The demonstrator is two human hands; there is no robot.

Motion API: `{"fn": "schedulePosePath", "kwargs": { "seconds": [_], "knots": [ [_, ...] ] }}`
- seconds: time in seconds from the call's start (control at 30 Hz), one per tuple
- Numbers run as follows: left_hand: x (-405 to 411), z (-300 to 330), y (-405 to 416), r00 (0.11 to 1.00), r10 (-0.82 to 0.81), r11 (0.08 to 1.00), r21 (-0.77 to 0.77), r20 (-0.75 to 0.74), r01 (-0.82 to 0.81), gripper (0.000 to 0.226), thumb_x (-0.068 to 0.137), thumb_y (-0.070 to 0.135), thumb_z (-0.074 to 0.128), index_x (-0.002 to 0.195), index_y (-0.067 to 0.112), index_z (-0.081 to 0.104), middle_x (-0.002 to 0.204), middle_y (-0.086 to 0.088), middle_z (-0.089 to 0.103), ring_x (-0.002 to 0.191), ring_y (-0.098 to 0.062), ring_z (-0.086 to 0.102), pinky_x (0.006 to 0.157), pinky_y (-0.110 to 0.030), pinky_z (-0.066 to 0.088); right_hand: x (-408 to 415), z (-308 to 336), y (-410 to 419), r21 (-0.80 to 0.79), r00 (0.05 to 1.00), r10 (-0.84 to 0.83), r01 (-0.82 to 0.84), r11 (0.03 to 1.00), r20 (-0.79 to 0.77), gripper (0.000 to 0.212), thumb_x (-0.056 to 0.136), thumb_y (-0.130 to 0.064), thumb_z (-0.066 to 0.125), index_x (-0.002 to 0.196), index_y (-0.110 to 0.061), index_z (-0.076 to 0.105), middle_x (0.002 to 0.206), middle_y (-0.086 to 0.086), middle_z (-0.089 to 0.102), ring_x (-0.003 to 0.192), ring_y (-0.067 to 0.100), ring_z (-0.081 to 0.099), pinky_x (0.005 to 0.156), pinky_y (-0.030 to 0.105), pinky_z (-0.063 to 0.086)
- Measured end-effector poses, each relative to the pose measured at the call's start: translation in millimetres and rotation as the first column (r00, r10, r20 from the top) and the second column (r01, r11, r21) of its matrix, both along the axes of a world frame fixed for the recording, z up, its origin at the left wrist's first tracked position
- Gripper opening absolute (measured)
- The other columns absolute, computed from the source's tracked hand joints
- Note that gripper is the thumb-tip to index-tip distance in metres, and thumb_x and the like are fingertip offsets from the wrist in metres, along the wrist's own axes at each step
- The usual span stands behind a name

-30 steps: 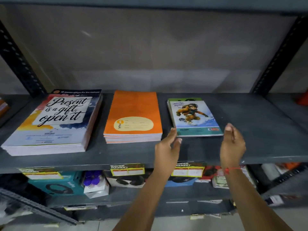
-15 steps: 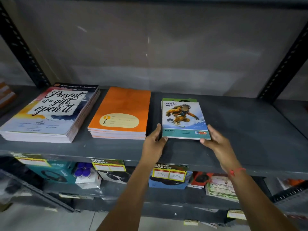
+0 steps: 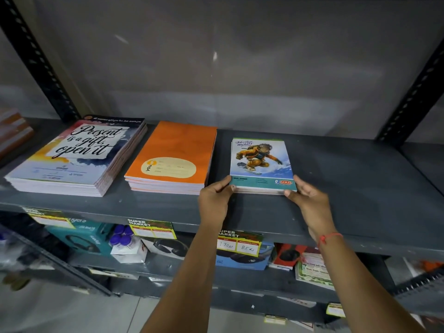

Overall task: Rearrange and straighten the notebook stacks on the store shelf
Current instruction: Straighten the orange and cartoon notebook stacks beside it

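Note:
Three notebook stacks lie on the grey shelf (image 3: pixel 360 179). At the left is a large stack with a "Present is a gift, open it" cover (image 3: pixel 77 155). In the middle sits an orange stack (image 3: pixel 173 155). To its right lies a small stack with a snowboarder cover (image 3: pixel 260 162). My left hand (image 3: pixel 215 200) pinches that small stack's near left corner, thumb on the cover. My right hand (image 3: pixel 307 200) grips its near right corner the same way.
Black slotted uprights (image 3: pixel 36 58) frame the shelf at both sides, with a grey back wall behind. Another stack (image 3: pixel 14 131) shows at the far left edge. Price tags (image 3: pixel 237 243) hang on the shelf's front lip, and boxed goods fill the lower shelf (image 3: pixel 96 239).
Both hands came forward from the shelf's front edge and took hold of the small stack's near corners. The view has shifted a little closer.

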State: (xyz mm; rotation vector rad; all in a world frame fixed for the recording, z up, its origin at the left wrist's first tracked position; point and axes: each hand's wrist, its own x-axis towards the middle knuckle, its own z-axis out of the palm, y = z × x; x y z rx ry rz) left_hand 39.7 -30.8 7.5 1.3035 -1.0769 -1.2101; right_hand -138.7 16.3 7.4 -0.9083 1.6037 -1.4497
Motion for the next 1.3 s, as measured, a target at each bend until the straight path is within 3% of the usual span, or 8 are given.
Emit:
{"fn": "schedulePosePath", "kwargs": {
  "seconds": [0.07,0.2,0.43,0.6,0.9,1.1,1.17,1.3],
  "knots": [
    [-2,-1,-1,1.0,0.028,1.0,0.001,0.007,-0.028,0.034,0.085,0.004,0.063,0.118,0.003,0.063,0.12,-0.011,0.066,0.096,-0.011,0.056,0.062,0.0,0.05,0,-1,-1,-0.004,1.0,-0.017,0.017,1.0,0.009,0.056,0.083,-0.001,0.064,0.136,-0.008,0.047,0.121,-0.004,0.06,0.105,0.009,0.058,0.074,0.002,0.05],
    [-4,-1,-1,0.997,0.074,0.997,0.01,0.014,-0.074,0.031,0.084,0.006,0.064,0.115,0.005,0.066,0.118,-0.012,0.068,0.105,-0.018,0.06,0.074,-0.012,0.05,-1,-2,-4,0.003,0.999,-0.05,0.05,0.999,0.019,0.056,0.081,-0.005,0.067,0.135,-0.009,0.049,0.132,0.005,0.06,0.109,0.012,0.059,0.102,0.03,0.046],
    [-6,-2,-1,0.995,0.091,0.996,0.019,0.028,-0.092,0.026,0.084,0.008,0.065,0.11,0.009,0.069,0.113,-0.009,0.069,0.096,-0.011,0.057,0.065,-0.006,0.05,-1,-7,-7,0.005,0.994,-0.11,0.11,0.994,-0.008,0.05,0.082,-0.009,0.067,0.13,-0.011,0.054,0.125,0.005,0.065,0.105,0.014,0.061,0.103,0.034,0.046],
    [-8,-1,-2,0.994,0.111,0.993,0.04,0.015,-0.111,0.024,0.084,0.009,0.065,0.107,0.008,0.071,0.113,-0.011,0.07,0.098,-0.013,0.059,0.08,-0.019,0.052,0,-8,-8,-0.01,0.99,-0.135,0.135,0.991,-0.032,0.047,0.083,-0.009,0.066,0.129,-0.008,0.055,0.126,0.008,0.065,0.106,0.014,0.06,0.096,0.026,0.047],
    [-9,0,-2,0.989,0.146,0.988,0.043,0.028,-0.147,0.022,0.084,0.009,0.064,0.105,0.006,0.071,0.11,-0.01,0.071,0.093,-0.012,0.058,0.065,-0.006,0.048,5,-9,-7,-0.032,0.981,-0.18,0.178,0.984,-0.077,0.042,0.084,-0.012,0.065,0.126,-0.009,0.058,0.121,0.009,0.067,0.099,0.013,0.06,0.088,0.024,0.05],
    [-10,2,-3,0.986,0.156,0.987,0.039,0.06,-0.158,0.022,0.086,0.009,0.062,0.106,0.006,0.071,0.111,-0.008,0.071,0.076,-0.003,0.056,0.053,0.004,0.044,4,-10,-11,-0.027,0.966,-0.217,0.215,0.976,-0.143,0.042,0.084,-0.013,0.065,0.125,-0.01,0.059,0.118,0.007,0.069,0.095,0.009,0.059,0.061,-0.001,0.044],
    [-10,0,-3,0.985,0.156,0.987,0.033,0.066,-0.159,0.023,0.086,0.008,0.062,0.107,0.007,0.071,0.111,-0.008,0.071,0.078,-0.004,0.056,0.053,0.005,0.044,3,-13,-11,-0.044,0.965,-0.217,0.213,0.976,-0.148,0.042,0.084,-0.013,0.065,0.125,-0.01,0.06,0.118,0.007,0.069,0.095,0.009,0.06,0.066,-0.002,0.045],
    [-9,1,-2,0.989,0.131,0.991,0.003,0.073,-0.131,0.024,0.089,0.009,0.058,0.109,0.008,0.07,0.112,-0.006,0.07,0.088,-0.007,0.056,0.059,0.003,0.045,-1,-13,-11,-0.031,0.968,-0.195,0.192,0.981,-0.161,0.04,0.086,-0.014,0.063,0.125,-0.012,0.06,0.122,0.006,0.067,0.101,0.011,0.059,0.091,0.02,0.044]
  ]
}}
